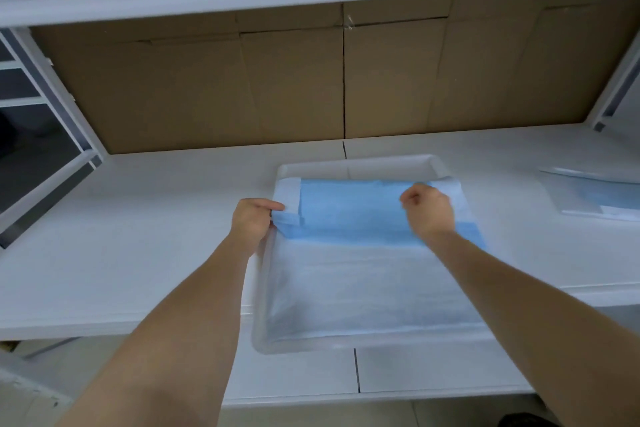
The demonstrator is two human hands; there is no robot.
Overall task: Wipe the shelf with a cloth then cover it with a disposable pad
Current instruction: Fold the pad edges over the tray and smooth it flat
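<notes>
Blue-and-white disposable pad (363, 253), half unfolded, flat in white tray (353, 168) on shelf (138, 253)

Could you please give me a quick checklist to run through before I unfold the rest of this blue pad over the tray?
1. Left hand pinches the left edge of the blue-and-white disposable pad: ok.
2. Right hand grips the pad's right side: cannot tell, its fingers curl over the pad but the contact is hidden.
3. Pad lies inside the shallow white rectangular tray: ok.
4. Pad fully unfolded: not ok, a blue fold remains across the far half.
5. Far strip of the tray covered: not ok, it is bare.
6. Clear packet with spare pad clear of the tray: ok, lying apart to the right.
</notes>
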